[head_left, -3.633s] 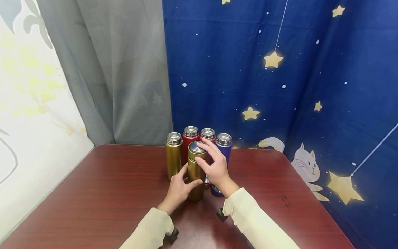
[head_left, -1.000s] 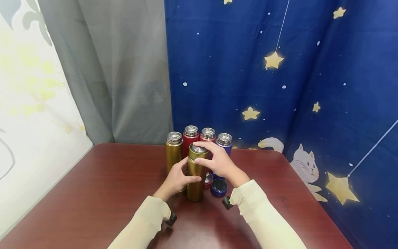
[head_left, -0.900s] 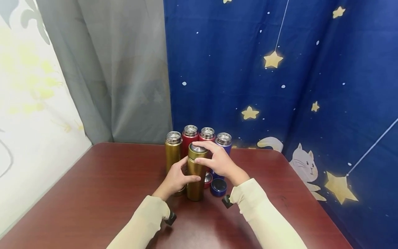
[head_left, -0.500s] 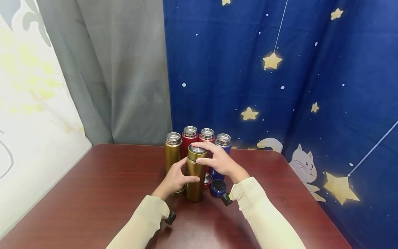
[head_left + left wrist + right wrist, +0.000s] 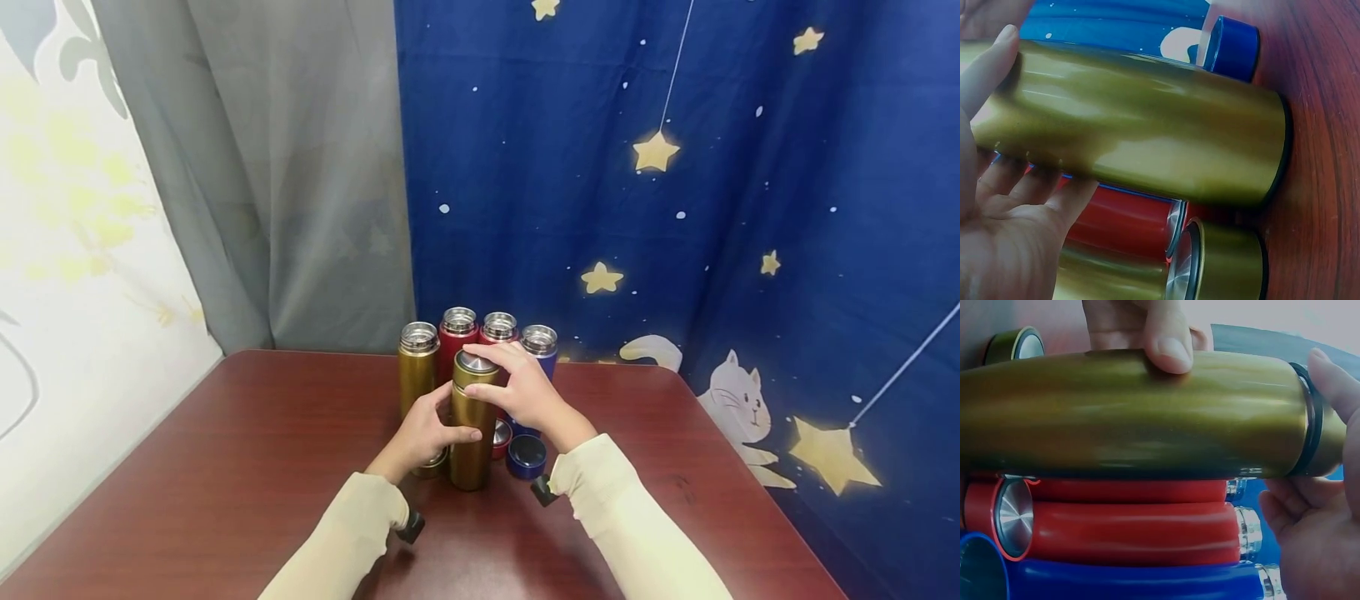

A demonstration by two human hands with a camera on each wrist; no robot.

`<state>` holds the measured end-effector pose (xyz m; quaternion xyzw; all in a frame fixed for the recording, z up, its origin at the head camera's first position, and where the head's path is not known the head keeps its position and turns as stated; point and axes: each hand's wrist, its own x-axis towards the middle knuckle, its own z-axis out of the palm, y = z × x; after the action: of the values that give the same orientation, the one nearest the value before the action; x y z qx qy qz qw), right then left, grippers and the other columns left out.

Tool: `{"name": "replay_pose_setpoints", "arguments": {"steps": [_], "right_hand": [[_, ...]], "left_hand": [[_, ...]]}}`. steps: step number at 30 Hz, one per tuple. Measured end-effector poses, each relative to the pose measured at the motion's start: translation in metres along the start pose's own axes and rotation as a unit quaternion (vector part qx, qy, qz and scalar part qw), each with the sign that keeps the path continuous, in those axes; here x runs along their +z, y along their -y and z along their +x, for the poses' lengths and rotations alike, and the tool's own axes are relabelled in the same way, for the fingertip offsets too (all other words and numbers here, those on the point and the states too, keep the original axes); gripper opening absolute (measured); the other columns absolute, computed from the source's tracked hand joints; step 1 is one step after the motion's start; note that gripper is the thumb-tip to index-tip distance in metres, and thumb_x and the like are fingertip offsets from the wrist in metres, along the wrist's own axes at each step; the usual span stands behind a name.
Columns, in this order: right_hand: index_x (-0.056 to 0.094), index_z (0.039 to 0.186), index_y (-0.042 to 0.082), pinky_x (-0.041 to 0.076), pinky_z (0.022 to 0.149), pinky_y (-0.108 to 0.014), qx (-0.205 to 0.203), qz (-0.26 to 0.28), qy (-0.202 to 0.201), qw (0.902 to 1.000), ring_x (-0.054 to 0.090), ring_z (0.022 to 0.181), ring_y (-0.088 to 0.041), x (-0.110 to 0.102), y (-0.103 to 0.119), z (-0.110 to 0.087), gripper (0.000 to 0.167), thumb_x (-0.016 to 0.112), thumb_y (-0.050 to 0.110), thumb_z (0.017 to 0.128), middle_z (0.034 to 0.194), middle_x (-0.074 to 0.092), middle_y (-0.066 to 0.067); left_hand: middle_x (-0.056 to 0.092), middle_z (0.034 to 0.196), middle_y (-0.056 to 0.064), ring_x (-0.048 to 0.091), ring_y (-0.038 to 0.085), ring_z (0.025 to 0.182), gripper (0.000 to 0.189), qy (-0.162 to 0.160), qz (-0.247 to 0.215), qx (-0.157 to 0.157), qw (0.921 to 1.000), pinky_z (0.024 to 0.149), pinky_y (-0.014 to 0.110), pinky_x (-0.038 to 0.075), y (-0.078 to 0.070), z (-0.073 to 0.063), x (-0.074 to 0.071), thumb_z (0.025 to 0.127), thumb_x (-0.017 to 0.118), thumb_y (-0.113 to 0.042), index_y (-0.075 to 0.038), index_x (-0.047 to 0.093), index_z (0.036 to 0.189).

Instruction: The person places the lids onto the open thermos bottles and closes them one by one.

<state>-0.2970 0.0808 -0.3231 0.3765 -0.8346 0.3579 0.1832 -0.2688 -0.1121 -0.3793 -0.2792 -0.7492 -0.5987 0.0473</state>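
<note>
A gold thermos (image 5: 471, 454) stands upright near the table's middle, its gold lid (image 5: 476, 362) with a silver top on its mouth. My left hand (image 5: 424, 433) grips the body at mid-height, thumb across the front and fingers behind. From the right, my right hand (image 5: 528, 390) holds the lid, fingers over the top and thumb at its lower edge. A dark ring (image 5: 1307, 422) shows between lid and body in the right wrist view. Behind stand lidless thermoses: a gold one (image 5: 417, 379), two red ones (image 5: 1141, 531) and a blue one (image 5: 1129, 581).
Loose lids lie on the table (image 5: 300, 483) in front of the lidless thermoses: a blue one (image 5: 527, 456), a red one (image 5: 502, 435) and a gold one (image 5: 1232, 265). A grey curtain (image 5: 337, 183) and a blue starry curtain (image 5: 525, 167) hang behind.
Since the earliest frame my right hand has shifted its grip on the lid, fingers now lying further across the top. The blue lid shows more fully. In the last second little has moved.
</note>
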Motion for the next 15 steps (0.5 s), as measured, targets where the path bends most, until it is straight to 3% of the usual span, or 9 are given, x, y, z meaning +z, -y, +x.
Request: {"name": "replay_pose_setpoints", "arguments": {"steps": [6,11,15], "right_hand": [[0.063,0.131,0.013,0.047,0.095,-0.043,-0.025,0.002,-0.022,0.9994,0.052,0.116,-0.023,0.0,-0.002,-0.007,0.056,0.081,0.025,0.079,0.127,0.062,-0.007],[0.063,0.13,0.015,0.046,0.094,-0.045,-0.055,-0.028,-0.036,0.9975,0.05,0.115,-0.025,-0.0022,0.0014,-0.0059,0.056,0.082,0.027,0.079,0.129,0.06,-0.01],[0.063,0.131,0.016,0.046,0.097,-0.045,-0.04,-0.016,-0.017,0.9989,0.051,0.118,-0.025,-0.0039,0.0013,-0.0066,0.057,0.081,0.028,0.079,0.13,0.06,-0.009]], "left_hand": [[0.064,0.119,0.019,0.066,0.028,0.1,0.068,-0.001,0.005,0.006,1.0,0.085,0.032,0.054,-0.0037,-0.0002,0.0051,0.076,0.08,0.002,0.006,0.048,0.137],[0.064,0.119,0.019,0.066,0.029,0.101,0.069,-0.015,0.012,0.015,0.9997,0.085,0.033,0.054,-0.0055,-0.0002,0.0075,0.076,0.08,0.002,0.007,0.048,0.137],[0.064,0.118,0.019,0.066,0.029,0.101,0.069,-0.02,0.019,0.008,0.9996,0.086,0.036,0.054,-0.0057,-0.0024,0.0082,0.076,0.08,0.003,0.006,0.048,0.137]]}}
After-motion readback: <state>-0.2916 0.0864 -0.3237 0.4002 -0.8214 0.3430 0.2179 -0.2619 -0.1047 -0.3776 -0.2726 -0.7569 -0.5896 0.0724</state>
